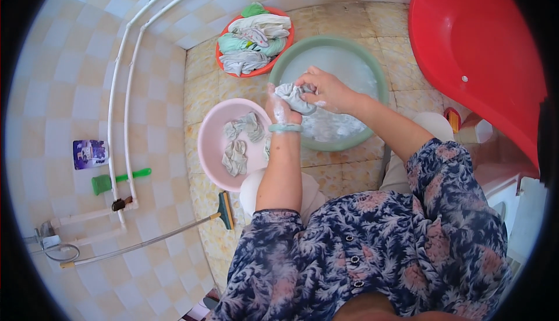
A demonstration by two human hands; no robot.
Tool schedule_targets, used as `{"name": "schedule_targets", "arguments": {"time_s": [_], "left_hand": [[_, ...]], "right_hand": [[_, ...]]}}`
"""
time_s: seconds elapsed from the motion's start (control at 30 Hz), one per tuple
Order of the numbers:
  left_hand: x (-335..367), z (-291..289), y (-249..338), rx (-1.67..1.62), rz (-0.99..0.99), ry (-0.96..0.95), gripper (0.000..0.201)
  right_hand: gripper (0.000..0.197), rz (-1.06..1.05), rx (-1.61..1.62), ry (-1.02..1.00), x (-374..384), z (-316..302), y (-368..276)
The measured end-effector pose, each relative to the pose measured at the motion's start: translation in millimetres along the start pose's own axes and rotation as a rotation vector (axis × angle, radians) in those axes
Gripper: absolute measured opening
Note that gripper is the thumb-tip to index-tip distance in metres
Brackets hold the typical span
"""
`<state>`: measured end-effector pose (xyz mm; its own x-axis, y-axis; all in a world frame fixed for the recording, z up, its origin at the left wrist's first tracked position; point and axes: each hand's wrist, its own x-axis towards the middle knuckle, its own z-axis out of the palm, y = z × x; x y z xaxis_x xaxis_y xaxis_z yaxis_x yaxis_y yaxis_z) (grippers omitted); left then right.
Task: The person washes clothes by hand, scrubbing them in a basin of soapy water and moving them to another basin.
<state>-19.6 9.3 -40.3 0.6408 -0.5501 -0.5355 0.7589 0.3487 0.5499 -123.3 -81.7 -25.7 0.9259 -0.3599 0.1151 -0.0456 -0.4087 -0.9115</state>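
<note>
A wet, bunched pale grey-white cloth [296, 99] is held between my hands over the left side of a large green basin [382, 79]. Soapy, cloudy water [332, 67] with suds fills that basin. From below, my left hand [276, 108] cups the cloth, with foam on its wrist by a pale bangle [285, 127]. The fingers of my right hand [327, 88] press and pinch the cloth from above. Left of my forearm stands a pink basin [205, 140] with several crumpled pale cloths [234, 158] in it.
A red basin [220, 62] heaped with clothes [256, 41] stands against the back wall. To the right is a large red tub [466, 35]. A floor squeegee [225, 210] leans at the left, near white wall pipes [123, 82] and a green brush [125, 178].
</note>
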Motion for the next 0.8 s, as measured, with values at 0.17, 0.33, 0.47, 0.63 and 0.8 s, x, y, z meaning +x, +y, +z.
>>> {"name": "schedule_targets", "arguments": {"time_s": [0.17,0.33,0.47,0.63,0.8], "left_hand": [[12,-11,-10,-0.075,0.027,0.015,0.035],[40,-27,-16,-0.159,0.17,0.135,0.04],[44,-25,-19,-0.29,0.135,0.069,0.041],[32,-11,-19,-0.427,0.13,0.11,0.042],[28,-6,-22,-0.317,0.166,0.172,0.044]], "right_hand": [[0.018,-0.445,-0.341,0.244,3,4,1],[0.013,-0.109,-0.053,0.084,-2,13,-11],[0.006,0.043,0.249,0.137,-5,23,0],[0.012,0.031,0.176,0.287,3,33,8],[0.019,0.535,0.304,0.394,28,31,21]]}}
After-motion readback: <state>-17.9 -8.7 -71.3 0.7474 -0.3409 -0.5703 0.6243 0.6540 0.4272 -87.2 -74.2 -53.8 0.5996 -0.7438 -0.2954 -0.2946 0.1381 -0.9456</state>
